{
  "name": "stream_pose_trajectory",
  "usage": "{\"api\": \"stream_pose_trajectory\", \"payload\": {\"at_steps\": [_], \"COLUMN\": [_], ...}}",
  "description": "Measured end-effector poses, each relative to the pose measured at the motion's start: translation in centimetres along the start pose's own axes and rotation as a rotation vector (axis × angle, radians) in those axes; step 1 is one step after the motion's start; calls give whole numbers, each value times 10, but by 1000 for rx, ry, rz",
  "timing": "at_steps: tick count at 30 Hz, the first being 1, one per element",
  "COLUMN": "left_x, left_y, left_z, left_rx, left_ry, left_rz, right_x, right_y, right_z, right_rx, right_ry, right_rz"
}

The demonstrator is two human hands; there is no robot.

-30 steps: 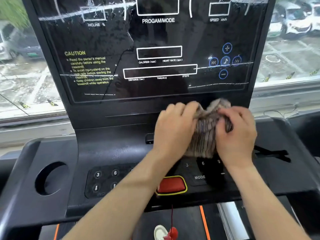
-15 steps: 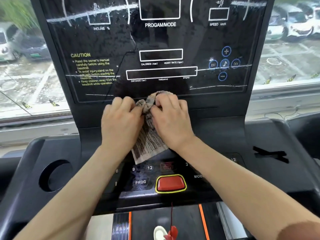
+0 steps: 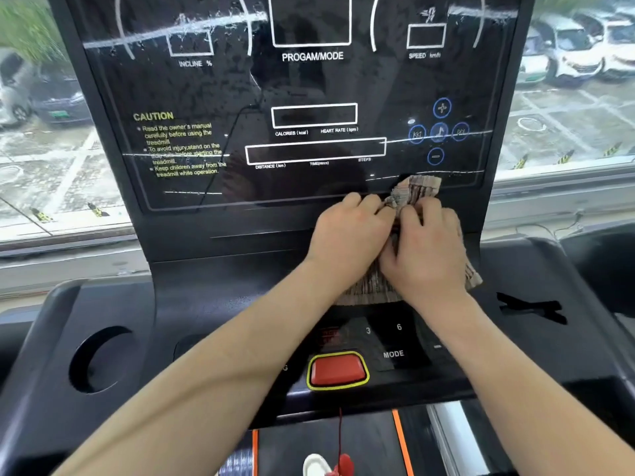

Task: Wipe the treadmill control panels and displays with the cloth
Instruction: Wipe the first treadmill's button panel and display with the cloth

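A bunched brown striped cloth (image 3: 417, 190) lies against the lower right of the black treadmill display (image 3: 309, 97), just under its bottom border. My left hand (image 3: 350, 235) and my right hand (image 3: 426, 255) sit side by side on the cloth, fingers curled into it, pressing it onto the ledge below the display. Part of the cloth hangs out beneath my wrists over the button panel (image 3: 395, 341). The display shows wet streaks and droplets.
A red stop button (image 3: 338, 369) with a yellow rim sits at the panel's front, a red cord hanging below it. A round cup holder (image 3: 99, 359) is at the left of the console. Windows with parked cars lie behind.
Both hands slid the cloth left along the bottom of the display, then back to the right, where it now sits under the blue buttons.
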State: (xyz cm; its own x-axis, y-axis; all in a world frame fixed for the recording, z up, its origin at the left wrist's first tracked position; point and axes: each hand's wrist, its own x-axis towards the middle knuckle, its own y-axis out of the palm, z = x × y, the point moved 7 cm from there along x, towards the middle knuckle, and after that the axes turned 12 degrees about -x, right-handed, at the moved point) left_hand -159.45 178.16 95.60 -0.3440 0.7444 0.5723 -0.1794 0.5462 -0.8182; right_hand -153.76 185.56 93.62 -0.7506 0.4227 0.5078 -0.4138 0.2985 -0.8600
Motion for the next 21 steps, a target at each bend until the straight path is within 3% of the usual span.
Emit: {"api": "stream_pose_trajectory", "payload": {"at_steps": [6,10,15,21], "left_x": [-56,-108,-195,-320], "left_y": [-35,-69,-85,-102], "left_z": [68,128,189,183], "left_rx": [-8,-13,-68,-25], "left_ry": [-84,-210,-531,-781], "left_rz": [-48,-65,36,127], "right_x": [3,4,-18,-105], "right_y": [-8,-10,-9,15], "right_z": [86,167,266,329], "right_rx": [113,223,377,411], "right_ry": [-199,-326,-508,-714], "right_rz": [-102,-77,15,223]}}
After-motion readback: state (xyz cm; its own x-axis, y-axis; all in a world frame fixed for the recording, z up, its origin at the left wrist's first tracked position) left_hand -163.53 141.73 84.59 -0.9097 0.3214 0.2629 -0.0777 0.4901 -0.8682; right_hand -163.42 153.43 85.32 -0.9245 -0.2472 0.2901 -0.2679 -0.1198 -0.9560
